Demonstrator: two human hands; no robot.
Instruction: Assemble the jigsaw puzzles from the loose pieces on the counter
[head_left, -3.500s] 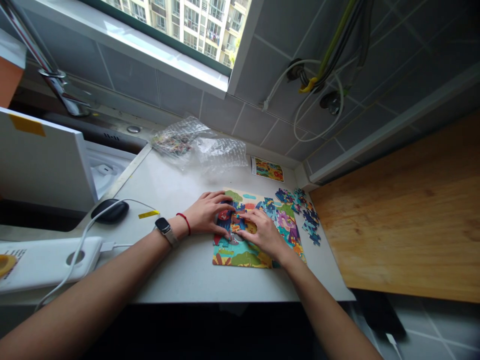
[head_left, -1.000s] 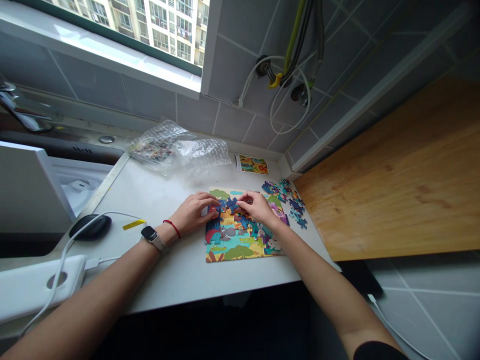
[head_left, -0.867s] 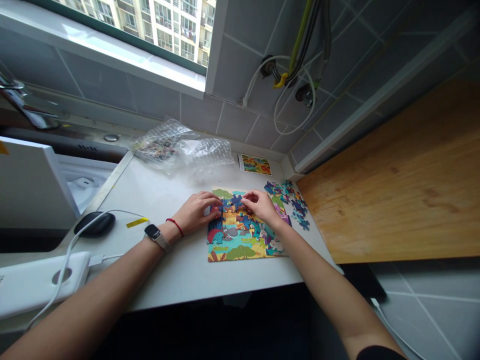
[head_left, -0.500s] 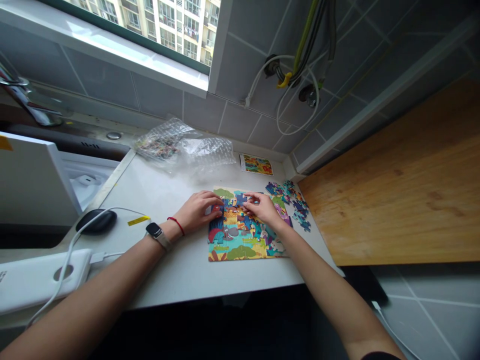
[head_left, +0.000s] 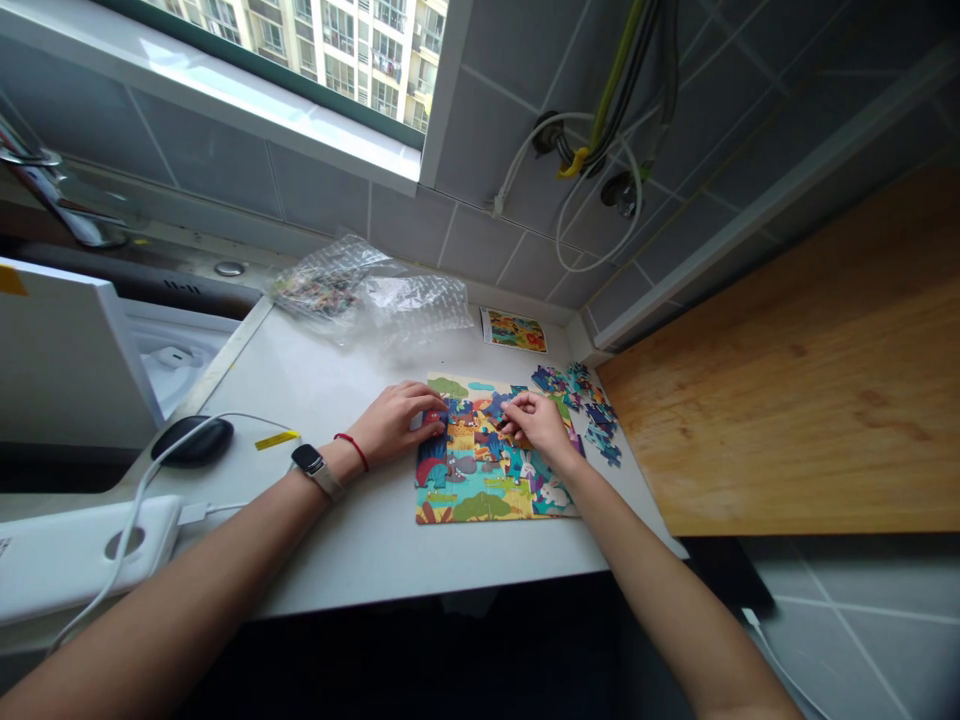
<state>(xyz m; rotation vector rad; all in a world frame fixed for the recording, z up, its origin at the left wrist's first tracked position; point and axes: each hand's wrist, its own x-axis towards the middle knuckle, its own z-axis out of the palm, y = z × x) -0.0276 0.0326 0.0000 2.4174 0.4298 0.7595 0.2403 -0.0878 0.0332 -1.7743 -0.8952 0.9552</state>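
A colourful jigsaw puzzle (head_left: 480, 506) with animals and trees lies on the white countertop, largely joined. My left hand (head_left: 405, 424) rests at its left edge, thumb and fingers apart, the fingertips touching the board. Over the puzzle's upper right part is my right hand (head_left: 541, 425), thumb and fingers pinched together. A small dark puzzle piece (head_left: 502, 424) shows at those fingertips, partly hidden by them. Loose puzzle pieces (head_left: 602, 420) lie in a heap just right of the puzzle. The right hand and forearm cover some of the puzzle's right side.
A small picture card (head_left: 514, 330) lies behind the puzzle. Clear plastic bags (head_left: 352, 292), one with pieces inside, are at the back left. A black mouse (head_left: 193, 442), a white power strip (head_left: 90, 555) and cables sit left. A wooden board (head_left: 795, 400) borders the right.
My right hand has drawn back slightly right and down from the puzzle's upper middle, uncovering blue sky there. My left hand stays in place.
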